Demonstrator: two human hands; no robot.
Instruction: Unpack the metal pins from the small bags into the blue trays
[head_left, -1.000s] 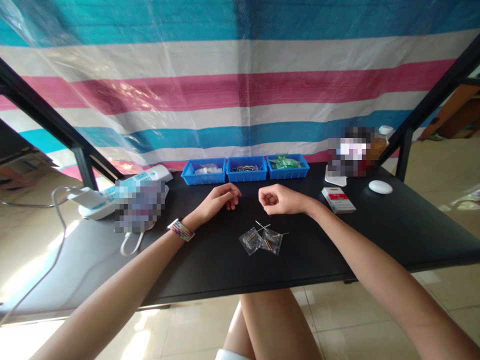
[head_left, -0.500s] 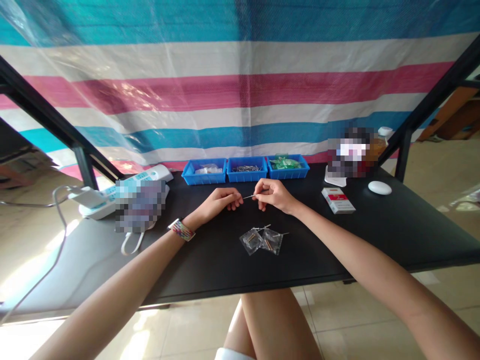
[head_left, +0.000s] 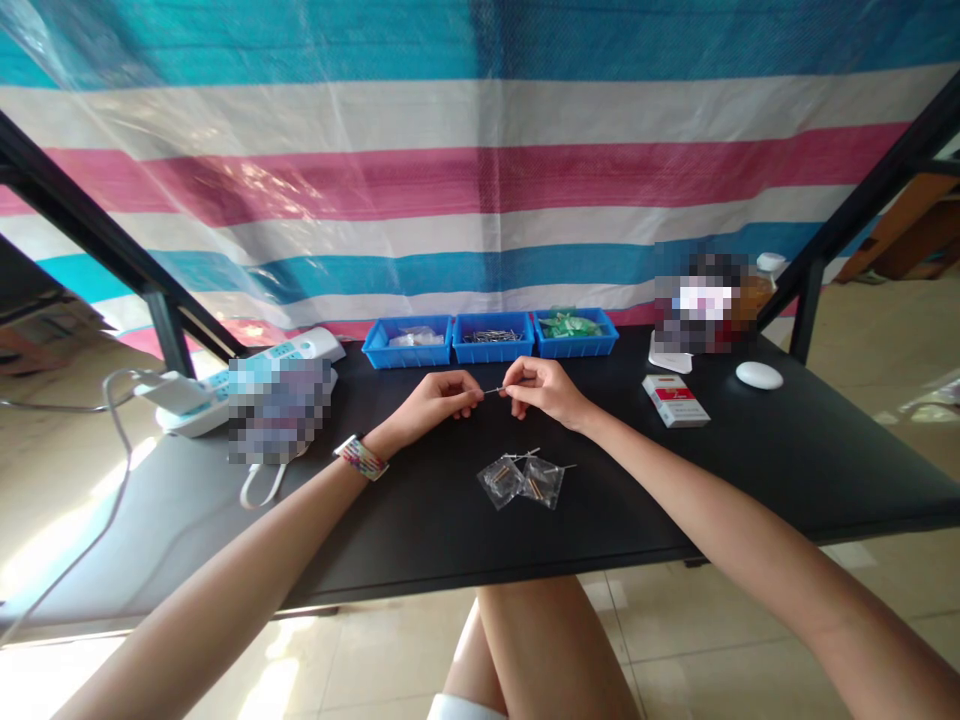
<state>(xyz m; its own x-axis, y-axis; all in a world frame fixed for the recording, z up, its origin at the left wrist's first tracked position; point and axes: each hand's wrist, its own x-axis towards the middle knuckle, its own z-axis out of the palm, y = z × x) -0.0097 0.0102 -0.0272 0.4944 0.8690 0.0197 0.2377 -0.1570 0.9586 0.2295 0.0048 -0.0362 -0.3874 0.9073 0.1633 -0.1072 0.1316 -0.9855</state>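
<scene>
My left hand (head_left: 439, 397) and my right hand (head_left: 541, 385) meet above the black table (head_left: 787, 470), both with fingers pinched. Between them spans a thin metal pin (head_left: 495, 390); the right fingertips hold one end and the left fingertips touch the other. In front of my hands lie two small clear bags (head_left: 523, 482) with brownish parts inside and a few loose pins (head_left: 540, 458). A colourful band is on my left wrist.
Three blue bins (head_left: 491, 338) stand at the table's back edge, holding clear bags, metal pins and green items. A white power strip (head_left: 247, 380) lies at left, a red-and-white box (head_left: 676, 400) and a white oval object (head_left: 759, 375) at right. A striped tarp hangs behind.
My right hand picked a pin off the table and moved left toward my left hand; both hands now meet at the pin.
</scene>
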